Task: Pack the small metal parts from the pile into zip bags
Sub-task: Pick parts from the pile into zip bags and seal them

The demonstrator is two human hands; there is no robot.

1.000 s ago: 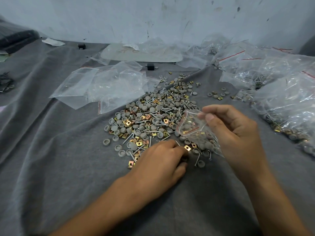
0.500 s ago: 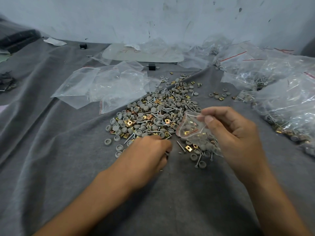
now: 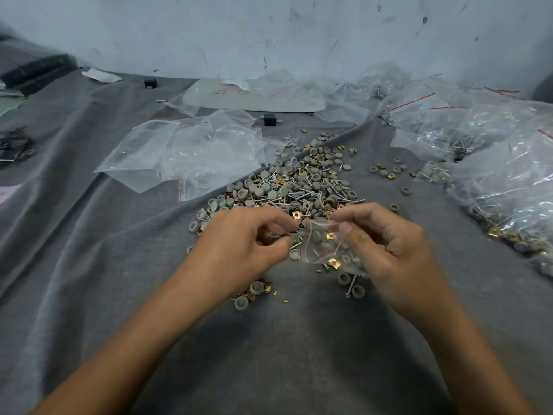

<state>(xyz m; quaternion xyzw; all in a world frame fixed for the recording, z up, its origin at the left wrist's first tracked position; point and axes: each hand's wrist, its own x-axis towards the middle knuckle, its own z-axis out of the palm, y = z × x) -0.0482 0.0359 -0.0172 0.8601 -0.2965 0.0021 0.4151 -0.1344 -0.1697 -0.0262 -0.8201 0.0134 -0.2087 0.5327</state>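
A pile of small parts, grey round caps, gold square clips and thin screws, lies on the grey cloth. My right hand pinches the top edge of a small clear zip bag with a red seal line; a few caps and gold clips show inside it. My left hand hovers just left of the bag's mouth, fingers curled and pinched around small parts, which are mostly hidden by the fingers. A few caps and clips lie under my left wrist.
Empty zip bags lie at the back left of the pile. Filled bags are heaped on the right. A flat pale tray sits near the wall. Small black blocks and dark parts lie on the grey cloth.
My left hand lifted from the front of the pile with its fingers closed and moved up to the bag's mouth. My right hand kept the bag, lowering it slightly.
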